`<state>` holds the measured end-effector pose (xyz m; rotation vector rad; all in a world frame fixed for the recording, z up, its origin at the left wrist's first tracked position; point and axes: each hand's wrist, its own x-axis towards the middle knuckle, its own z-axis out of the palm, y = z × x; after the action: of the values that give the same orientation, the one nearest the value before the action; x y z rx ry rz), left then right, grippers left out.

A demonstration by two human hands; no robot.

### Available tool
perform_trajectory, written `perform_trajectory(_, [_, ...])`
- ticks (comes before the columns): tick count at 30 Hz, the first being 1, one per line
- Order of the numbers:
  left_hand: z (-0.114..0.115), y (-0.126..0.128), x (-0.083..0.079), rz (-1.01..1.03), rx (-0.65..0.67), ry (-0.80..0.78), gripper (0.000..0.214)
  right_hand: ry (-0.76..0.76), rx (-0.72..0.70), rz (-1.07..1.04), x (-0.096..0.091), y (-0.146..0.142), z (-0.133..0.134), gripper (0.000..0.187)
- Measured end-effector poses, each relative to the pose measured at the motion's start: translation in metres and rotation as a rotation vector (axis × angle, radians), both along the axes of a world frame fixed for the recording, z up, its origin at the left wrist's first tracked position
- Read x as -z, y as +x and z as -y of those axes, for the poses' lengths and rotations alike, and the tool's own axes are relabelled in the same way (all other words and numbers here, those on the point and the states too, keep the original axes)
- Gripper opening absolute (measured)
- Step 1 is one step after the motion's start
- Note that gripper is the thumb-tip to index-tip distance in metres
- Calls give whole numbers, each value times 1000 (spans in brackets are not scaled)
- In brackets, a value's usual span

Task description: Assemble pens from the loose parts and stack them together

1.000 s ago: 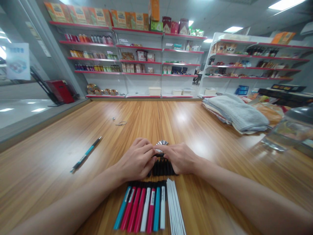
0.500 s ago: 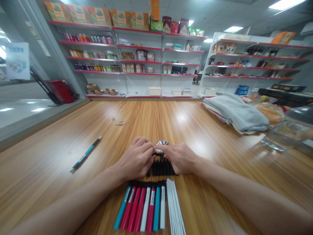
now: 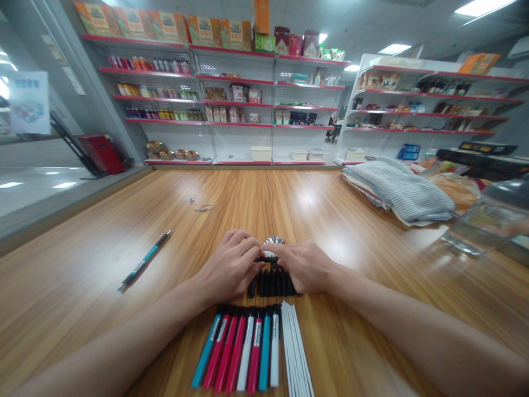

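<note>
Between my two hands a thin black pen part (image 3: pixel 268 259) lies level, just above the table. My left hand (image 3: pixel 231 267) pinches its left end, and my right hand (image 3: pixel 308 267) is closed around its right end. My fingers cover much of it. Beneath them is a row of black pen pieces (image 3: pixel 275 283), partly hidden by both hands. Behind the fingers, a fan of small shiny metal pieces (image 3: pixel 274 240) shows, with short white pieces next to it. Closer to me lie several red, teal and white pen barrels (image 3: pixel 235 353), with thin white rods (image 3: pixel 296 350) on their right.
A teal and black pen (image 3: pixel 145 261) lies on the wooden table (image 3: pixel 330 342) at the left. Farther back are a bent wire loop (image 3: pixel 204 208) and a tiny part (image 3: pixel 191 199). Folded striped cloth (image 3: pixel 400 190) and a clear water container (image 3: pixel 483 220) occupy the right side. Stocked shelves (image 3: pixel 231 102) stand beyond.
Both hands keep nearly the same place. The fingers shift slightly around the black pen part, and a little more of it shows between them.
</note>
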<state>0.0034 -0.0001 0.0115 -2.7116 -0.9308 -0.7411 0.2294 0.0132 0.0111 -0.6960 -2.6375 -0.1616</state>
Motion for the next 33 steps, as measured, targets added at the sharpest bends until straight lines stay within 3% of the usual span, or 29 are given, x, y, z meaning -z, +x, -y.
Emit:
perform_trajectory(16, [4, -1, -6, 12, 8, -42, 21, -4, -3, 10, 0, 0, 1, 60])
perform_trajectory(29, [0, -2, 0, 54, -29, -26, 14, -14, 0, 18, 2, 2, -2, 56])
perform_trajectory(33, [0, -3, 2, 39, -26, -35, 20, -14, -4, 12, 0, 2, -1, 57])
